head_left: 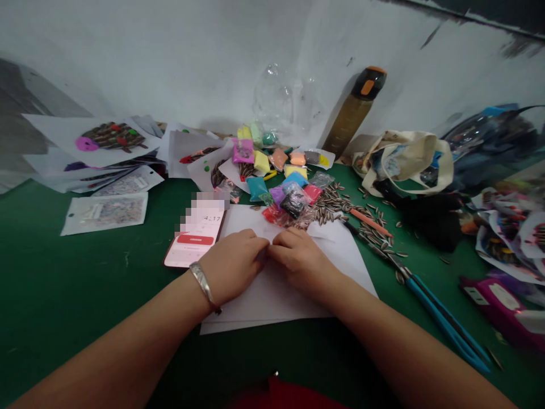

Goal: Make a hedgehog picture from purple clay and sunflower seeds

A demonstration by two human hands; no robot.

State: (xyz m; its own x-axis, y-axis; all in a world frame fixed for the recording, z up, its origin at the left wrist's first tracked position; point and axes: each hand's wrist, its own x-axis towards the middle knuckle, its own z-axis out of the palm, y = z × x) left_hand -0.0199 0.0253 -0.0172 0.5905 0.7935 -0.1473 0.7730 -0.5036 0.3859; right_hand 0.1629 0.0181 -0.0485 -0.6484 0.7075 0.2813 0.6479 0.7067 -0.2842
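Note:
My left hand (234, 266), with a silver bracelet at the wrist, is closed, its thumb and fingertips pinched together. My right hand (301, 260) meets it fingertip to fingertip, fingers curled in as well. Whatever lies between the fingers is hidden. Both hands are over stacked sheets of white paper (259, 309). Just beyond the fingers sit small bags of coloured modelling clay, among them a black one (295, 203) and a blue one (256, 188). Striped sunflower seeds (327, 203) are heaped to the right of these. A lit phone (193, 249) lies by my left hand.
Sheets with seed-covered animal pictures (114, 139) pile up at left, near clear packets (106, 211). An orange stick (370, 222) and a blue-handled tool (447, 318) lie right. A bottle (349, 116) leans on the wall beside a cloth bag (443, 170).

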